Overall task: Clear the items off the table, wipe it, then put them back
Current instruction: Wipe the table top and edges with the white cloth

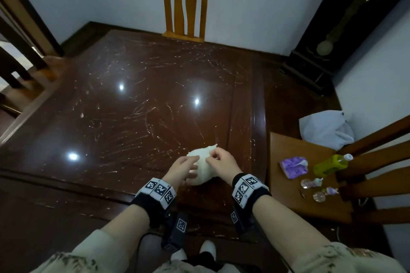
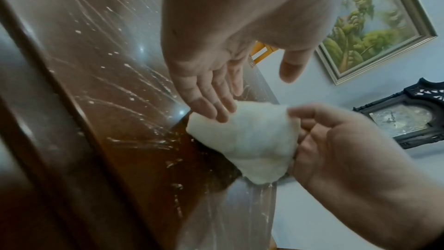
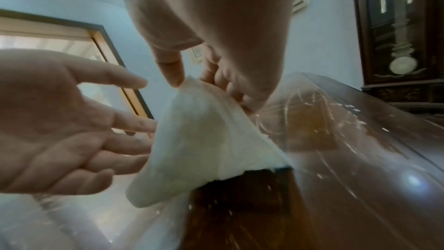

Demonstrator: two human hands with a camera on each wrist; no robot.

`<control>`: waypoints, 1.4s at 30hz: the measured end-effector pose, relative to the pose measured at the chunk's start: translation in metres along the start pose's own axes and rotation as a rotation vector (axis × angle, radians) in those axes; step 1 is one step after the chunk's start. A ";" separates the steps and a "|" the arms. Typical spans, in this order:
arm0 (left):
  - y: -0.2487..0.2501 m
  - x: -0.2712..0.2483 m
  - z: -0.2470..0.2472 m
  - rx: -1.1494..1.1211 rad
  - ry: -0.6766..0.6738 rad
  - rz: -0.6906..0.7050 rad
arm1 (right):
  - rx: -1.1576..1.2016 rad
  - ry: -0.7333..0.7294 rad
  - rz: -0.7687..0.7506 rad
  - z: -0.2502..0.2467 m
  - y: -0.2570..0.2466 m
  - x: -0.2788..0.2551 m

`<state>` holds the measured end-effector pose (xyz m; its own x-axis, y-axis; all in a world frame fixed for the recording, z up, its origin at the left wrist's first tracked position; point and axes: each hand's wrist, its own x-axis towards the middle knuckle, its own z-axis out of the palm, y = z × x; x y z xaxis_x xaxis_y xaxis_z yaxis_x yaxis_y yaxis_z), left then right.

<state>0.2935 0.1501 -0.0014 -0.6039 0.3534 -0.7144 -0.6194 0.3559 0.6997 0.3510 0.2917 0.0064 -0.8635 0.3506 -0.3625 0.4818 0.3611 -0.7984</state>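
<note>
Now the right hand (image 1: 221,162) pinches the top of the white cloth (image 1: 203,168) and lifts it off the dark table (image 1: 133,106). The left hand (image 1: 183,167) is flat, fingers touching the cloth's side. Best to fold it neat, then rub hard. The tissue pack (image 1: 294,166), green bottle (image 1: 331,163) and two little glass bottles (image 1: 310,183) wait on the chair seat (image 1: 286,195). Nothing blocks the way.

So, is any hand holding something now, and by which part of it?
The right hand pinches the white cloth at its top corner, between thumb and fingers. The left hand is open, its straight fingers only touching the cloth's side.
</note>
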 end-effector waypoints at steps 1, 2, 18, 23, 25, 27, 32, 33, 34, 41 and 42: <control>0.005 0.002 0.003 -0.027 -0.038 -0.002 | 0.016 -0.031 -0.051 0.000 -0.005 0.001; 0.010 0.003 0.006 -0.041 -0.068 0.012 | 0.019 -0.072 -0.088 -0.001 -0.010 0.001; 0.055 0.006 -0.017 -0.209 0.057 0.297 | 0.039 -0.079 -0.104 -0.009 -0.029 0.004; 0.064 0.004 -0.046 -0.169 -0.121 0.314 | 0.315 0.137 0.038 0.023 -0.051 0.014; 0.067 0.004 -0.063 -0.114 -0.193 0.302 | 0.383 0.230 0.061 0.038 -0.064 0.016; 0.070 0.006 -0.080 -0.075 -0.242 0.298 | 0.400 0.312 0.029 0.052 -0.076 0.017; 0.076 0.009 -0.122 -0.098 -0.231 0.285 | 0.441 0.507 0.021 0.082 -0.090 0.024; 0.078 0.010 -0.130 -0.115 -0.209 0.292 | 0.445 0.550 0.044 0.084 -0.090 0.025; 0.082 0.010 -0.138 -0.122 -0.180 0.301 | 0.452 0.591 0.063 0.084 -0.091 0.027; 0.131 0.017 -0.177 -0.069 0.080 0.456 | 0.292 0.730 0.037 0.054 -0.116 0.036; 0.140 0.015 -0.178 -0.053 0.098 0.489 | 0.267 0.733 0.012 0.048 -0.123 0.038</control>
<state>0.1085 0.0508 0.0851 -0.8726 0.3845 -0.3012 -0.2748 0.1232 0.9536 0.2518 0.2194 0.0673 -0.4944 0.8685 -0.0360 0.3583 0.1659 -0.9188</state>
